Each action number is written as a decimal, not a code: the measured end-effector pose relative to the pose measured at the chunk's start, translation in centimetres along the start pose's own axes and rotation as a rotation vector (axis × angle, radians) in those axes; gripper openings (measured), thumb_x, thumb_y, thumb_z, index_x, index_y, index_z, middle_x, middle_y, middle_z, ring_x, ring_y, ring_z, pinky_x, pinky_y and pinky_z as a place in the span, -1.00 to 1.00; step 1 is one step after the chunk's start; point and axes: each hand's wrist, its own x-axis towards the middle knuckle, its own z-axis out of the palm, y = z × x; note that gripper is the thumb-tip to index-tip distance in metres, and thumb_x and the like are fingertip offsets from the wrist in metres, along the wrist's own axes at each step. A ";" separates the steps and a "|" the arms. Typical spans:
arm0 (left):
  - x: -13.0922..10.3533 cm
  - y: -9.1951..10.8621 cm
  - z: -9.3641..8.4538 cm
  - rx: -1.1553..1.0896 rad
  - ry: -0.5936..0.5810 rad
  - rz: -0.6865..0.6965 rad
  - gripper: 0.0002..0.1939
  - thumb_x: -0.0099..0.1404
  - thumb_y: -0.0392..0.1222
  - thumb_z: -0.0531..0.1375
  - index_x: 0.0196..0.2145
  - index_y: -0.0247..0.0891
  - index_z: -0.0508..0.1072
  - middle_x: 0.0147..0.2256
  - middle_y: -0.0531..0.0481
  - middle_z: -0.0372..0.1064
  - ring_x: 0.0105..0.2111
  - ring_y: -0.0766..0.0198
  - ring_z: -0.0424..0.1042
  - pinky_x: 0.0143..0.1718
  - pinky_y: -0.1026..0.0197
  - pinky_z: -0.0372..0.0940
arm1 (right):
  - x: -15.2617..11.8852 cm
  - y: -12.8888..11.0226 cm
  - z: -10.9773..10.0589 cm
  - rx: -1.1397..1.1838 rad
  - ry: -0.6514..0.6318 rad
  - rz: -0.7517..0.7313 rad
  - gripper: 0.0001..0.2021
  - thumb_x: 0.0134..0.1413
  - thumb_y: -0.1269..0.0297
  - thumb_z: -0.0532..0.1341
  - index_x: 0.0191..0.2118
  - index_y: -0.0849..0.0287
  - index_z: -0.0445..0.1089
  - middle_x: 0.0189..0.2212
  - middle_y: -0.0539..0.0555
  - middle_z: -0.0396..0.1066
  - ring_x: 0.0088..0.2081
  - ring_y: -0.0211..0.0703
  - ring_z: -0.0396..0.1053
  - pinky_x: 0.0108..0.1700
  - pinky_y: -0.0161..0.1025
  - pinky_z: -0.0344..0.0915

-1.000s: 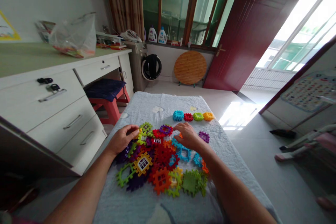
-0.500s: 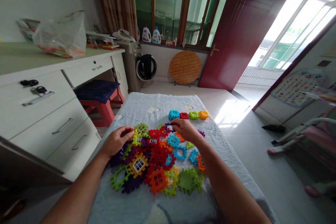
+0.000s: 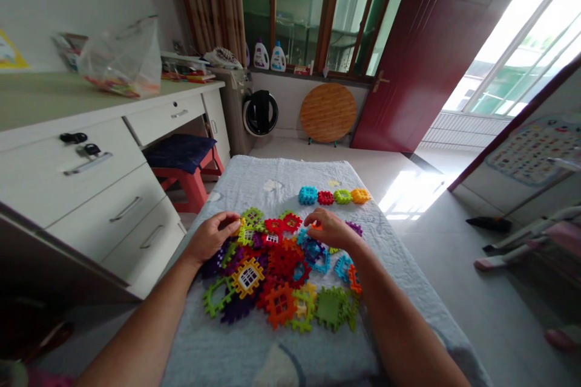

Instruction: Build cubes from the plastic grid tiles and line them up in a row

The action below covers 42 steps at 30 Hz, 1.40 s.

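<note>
My left hand is at the left edge of a heap of toothed plastic building blocks, its thumb and fingers pinching a small yellow block. Over the upper right of the heap, my right hand has its fingers bent but apart. Just under its fingertips shows an orange block; I see no firm grip on it. A dark purple block lies on blue ones below that hand. Nearer me are a yellow window block, an orange block and a green block.
Beyond the heap, a row holds a blue cube, a red piece, a green piece and a yellow-orange piece. All rest on a cloth-covered table. White drawers and a stool stand left.
My right hand has let go of the purple block, which now lies lower in the heap on the blue pieces. My left hand keeps the yellow block. The view has shifted slightly.
</note>
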 end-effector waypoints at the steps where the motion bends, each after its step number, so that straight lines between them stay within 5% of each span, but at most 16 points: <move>1: 0.0 0.0 0.0 -0.001 0.000 -0.001 -0.51 0.07 0.19 0.21 -0.19 -0.24 0.48 -0.22 -0.05 0.53 -0.19 0.09 0.49 -0.13 0.17 0.37 | 0.3 -0.3 0.2 -0.031 0.047 -0.005 -0.82 -0.05 0.43 0.23 -0.25 0.20 0.47 -0.29 0.07 0.39 -0.28 -0.22 0.32 -0.17 -0.27 0.21; 8: 0.0 -0.1 -0.1 0.018 -0.005 0.013 -0.49 0.08 0.21 0.20 -0.17 -0.24 0.48 -0.22 -0.06 0.53 -0.19 0.08 0.49 -0.10 0.12 0.35 | 3.3 -2.9 2.0 -0.170 0.022 -0.190 -0.67 -0.06 0.29 0.31 -0.11 0.20 0.43 -0.16 0.15 0.38 -0.13 -0.10 0.26 -0.02 -0.18 0.13; 13: -0.1 0.1 -0.2 0.022 -0.006 0.021 -0.50 0.09 0.21 0.19 -0.19 -0.24 0.48 -0.23 -0.04 0.53 -0.21 0.10 0.49 -0.12 0.15 0.35 | 5.0 -4.0 3.6 -0.161 -0.043 -0.297 -0.72 0.00 0.45 0.22 -0.12 0.08 0.47 -0.15 0.06 0.44 -0.12 -0.16 0.30 0.00 -0.20 0.09; 17: -0.2 0.2 -0.2 0.026 -0.017 0.021 -0.51 0.11 0.20 0.17 -0.17 -0.24 0.47 -0.21 -0.07 0.52 -0.19 0.08 0.48 -0.10 0.12 0.34 | 5.2 -3.6 3.4 -0.037 0.036 -0.227 -0.79 0.04 0.50 0.14 -0.28 0.16 0.49 -0.31 0.05 0.48 -0.23 -0.23 0.35 -0.09 -0.28 0.15; 21: -0.1 0.1 -0.3 0.033 -0.033 0.021 -0.51 0.13 0.20 0.16 -0.17 -0.24 0.46 -0.20 -0.08 0.51 -0.16 0.06 0.47 -0.06 0.09 0.33 | 4.5 -1.6 2.1 0.219 0.231 -0.008 -0.78 0.07 0.41 0.09 -0.19 0.16 0.43 -0.44 -0.03 0.42 -0.43 -0.31 0.30 -0.32 -0.36 0.18; 25: 0.0 0.0 -0.3 0.032 -0.034 0.020 -0.50 0.13 0.20 0.17 -0.15 -0.24 0.45 -0.19 -0.08 0.51 -0.15 0.05 0.47 -0.04 0.08 0.32 | 4.0 0.5 1.2 0.325 0.239 0.106 -0.82 0.01 0.34 0.13 -0.22 0.20 0.37 -0.58 -0.12 0.28 -0.55 -0.34 0.18 -0.46 -0.39 0.09; 31: 0.0 -0.2 -0.1 0.013 -0.025 0.016 -0.51 0.12 0.19 0.17 -0.15 -0.25 0.46 -0.19 -0.08 0.51 -0.16 0.06 0.47 -0.07 0.10 0.33 | 3.5 -0.3 1.4 0.030 0.387 0.090 -0.92 -0.01 0.42 0.12 -0.34 0.17 0.33 -0.45 -0.01 0.35 -0.41 -0.26 0.27 -0.31 -0.34 0.13; 38: -0.1 0.1 -0.3 0.028 -0.029 0.011 -0.49 0.13 0.20 0.16 -0.14 -0.26 0.45 -0.18 -0.09 0.51 -0.15 0.05 0.47 -0.03 0.07 0.31 | 3.2 -2.4 3.4 -0.292 0.193 0.019 -0.95 0.06 0.41 0.11 -0.34 0.14 0.30 -0.31 0.08 0.36 -0.25 -0.16 0.29 -0.25 -0.31 0.13; 42: -0.2 0.3 -0.3 0.034 -0.030 0.008 -0.50 0.13 0.20 0.16 -0.15 -0.25 0.45 -0.18 -0.09 0.50 -0.15 0.05 0.46 -0.02 0.05 0.30 | 3.2 -2.0 2.6 -0.335 0.160 0.041 -0.94 0.07 0.42 0.12 -0.34 0.14 0.31 -0.30 0.09 0.36 -0.24 -0.14 0.28 -0.24 -0.29 0.13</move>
